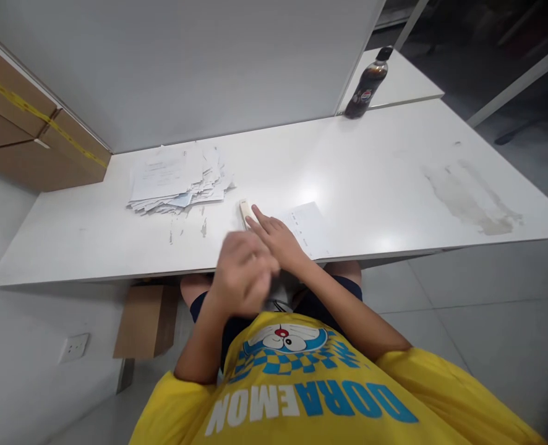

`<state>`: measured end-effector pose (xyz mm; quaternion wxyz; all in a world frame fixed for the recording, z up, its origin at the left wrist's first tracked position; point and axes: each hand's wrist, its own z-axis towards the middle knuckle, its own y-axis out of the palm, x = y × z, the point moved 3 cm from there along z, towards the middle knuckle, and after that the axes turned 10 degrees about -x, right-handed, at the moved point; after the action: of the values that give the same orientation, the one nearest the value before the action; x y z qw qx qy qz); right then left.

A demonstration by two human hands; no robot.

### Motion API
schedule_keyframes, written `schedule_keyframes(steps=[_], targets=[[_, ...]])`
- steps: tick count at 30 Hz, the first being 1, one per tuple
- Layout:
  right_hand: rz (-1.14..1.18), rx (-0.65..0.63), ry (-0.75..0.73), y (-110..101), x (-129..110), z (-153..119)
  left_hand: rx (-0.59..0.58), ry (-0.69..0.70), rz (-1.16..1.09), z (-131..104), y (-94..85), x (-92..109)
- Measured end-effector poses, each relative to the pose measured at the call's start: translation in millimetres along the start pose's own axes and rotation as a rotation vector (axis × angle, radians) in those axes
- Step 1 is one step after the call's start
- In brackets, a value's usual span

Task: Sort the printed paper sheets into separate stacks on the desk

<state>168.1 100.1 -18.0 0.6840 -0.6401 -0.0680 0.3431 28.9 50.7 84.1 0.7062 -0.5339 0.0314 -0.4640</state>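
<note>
Apparently, steadying the cream, stapler-like tool (245,209) was the step in hand, toward the desk's (371,185) near edge: the right hand (281,240) lay fingers outstretched beside it, by a printed sheet (312,227), clasping nothing visible. The left hand (245,272) was curled into a blurred fist, contents impossible to tell. Continuing seemed to need a steady tool. A capped bottle (369,88) of dark drink stood at the far edge; the back-left carton (72,151) hid its contents.

Glare spots the white desk (371,185); motion blurs the left hand (245,272).
</note>
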Motion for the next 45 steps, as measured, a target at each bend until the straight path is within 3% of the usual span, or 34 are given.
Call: schedule_keyframes(steps=[2,5,8,11,15,19,21,23,26,28,30,32,35,38,41,45], targets=[[-0.003,-0.020,-0.051,-9,0,-22,0.057,-0.122,0.038,13,16.6,-46],[-0.031,-0.107,-0.060,-7,7,-62,0.063,-0.442,0.131,10,42.2,-107],[-0.101,-0.116,0.015,4,19,-95,-0.062,-0.597,0.167,-1,60.0,-136],[-0.159,-0.011,0.066,5,28,-116,-0.116,-0.649,0.181,-6,64.3,-139],[-0.213,0.225,0.187,-19,46,-139,-0.137,-0.607,0.175,-4,64.6,-134],[-0.350,0.553,0.346,-56,91,-156,-0.166,-0.309,0.175,2,65.0,-124],[-0.420,0.700,0.404,-74,122,-153,-0.275,-0.131,0.191,4,67.4,-116],[-0.454,0.775,0.439,-86,157,-138,-0.376,-0.047,0.202,4,70.2,-110],[-0.389,0.653,0.484,-87,211,-101,-0.405,-0.066,0.186,0,72.4,-107],[-0.279,0.485,0.481,-77,241,-78,-0.398,-0.090,0.157,-1,71.0,-114],[-0.127,0.303,0.464,-64,265,-63,-0.360,-0.152,0.155,3,62.1,-133],[0.003,0.177,0.460,-53,281,-59,-0.269,-0.284,0.210,12,42.7,-165],[0.065,0.152,0.468,-46,285,-66,-0.112,-0.562,0.353,28,4.0,-224],[0.075,0.232,0.444,-44,269,-78,-0.101,-0.706,0.407,36,-18.3,-264],[0.079,0.314,0.417,-43,245,-90,-0.116,-0.657,0.428,33,-17.8,-270],[0.083,0.401,0.366,-46,210,-99,0.025,-0.597,0.441,18,-7.6,-247]])
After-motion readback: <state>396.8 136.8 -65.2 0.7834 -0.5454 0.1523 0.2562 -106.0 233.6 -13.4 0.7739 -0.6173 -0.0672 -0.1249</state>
